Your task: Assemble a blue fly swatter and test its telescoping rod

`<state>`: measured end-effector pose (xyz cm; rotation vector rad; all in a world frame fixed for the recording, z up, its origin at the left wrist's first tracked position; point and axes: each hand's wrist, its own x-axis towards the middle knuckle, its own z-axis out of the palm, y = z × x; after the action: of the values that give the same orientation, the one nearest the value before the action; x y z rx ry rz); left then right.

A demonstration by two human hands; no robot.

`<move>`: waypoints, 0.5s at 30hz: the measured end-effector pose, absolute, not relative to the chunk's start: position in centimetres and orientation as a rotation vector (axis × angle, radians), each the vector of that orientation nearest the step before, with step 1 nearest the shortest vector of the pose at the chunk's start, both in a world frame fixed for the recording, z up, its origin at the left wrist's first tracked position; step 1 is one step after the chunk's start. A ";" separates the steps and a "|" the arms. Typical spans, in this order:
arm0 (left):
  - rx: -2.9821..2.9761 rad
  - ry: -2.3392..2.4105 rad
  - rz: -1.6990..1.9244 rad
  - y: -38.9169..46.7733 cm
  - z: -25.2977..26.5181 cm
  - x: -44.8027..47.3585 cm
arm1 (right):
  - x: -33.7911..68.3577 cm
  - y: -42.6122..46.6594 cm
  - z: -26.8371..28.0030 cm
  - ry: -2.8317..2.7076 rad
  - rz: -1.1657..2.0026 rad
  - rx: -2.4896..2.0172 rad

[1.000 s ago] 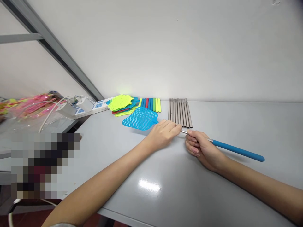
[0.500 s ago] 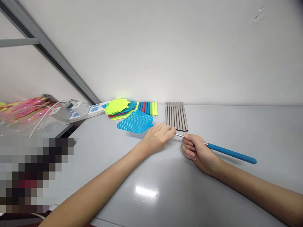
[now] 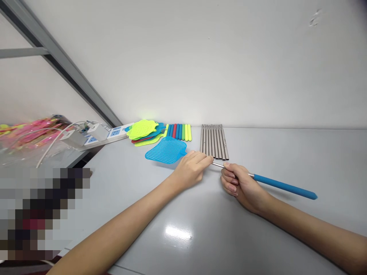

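A blue fly swatter with a perforated head is held above the table, its head to the left and its blue grip to the right. My left hand is closed round its neck, just behind the head. Around the metal rod closer to the grip, my right hand is closed too. A short piece of thin silver rod shows between the two hands. The joint of head and rod is hidden by my left fingers.
Behind my hands lie a row of metal tubes, several coloured grips and a stack of swatter heads. A power strip with plugs and a plastic bag of pink items are at the left. A wall stands behind the grey table.
The blue swatter has shifted slightly to the right, head and grip alike. Both hands keep their hold at nearly the same place.
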<state>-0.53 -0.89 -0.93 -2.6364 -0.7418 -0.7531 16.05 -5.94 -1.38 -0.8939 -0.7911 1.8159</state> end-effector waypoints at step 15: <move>-2.843 -0.781 -0.947 -2.0 -0.9 0.0 | 16.0 -5.9 -1.2 -0.786 1.856 -0.829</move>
<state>0.03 -1.99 -0.94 -2.8429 -0.7814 -0.9467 15.97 -5.85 -1.23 -0.8286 -0.7861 1.8557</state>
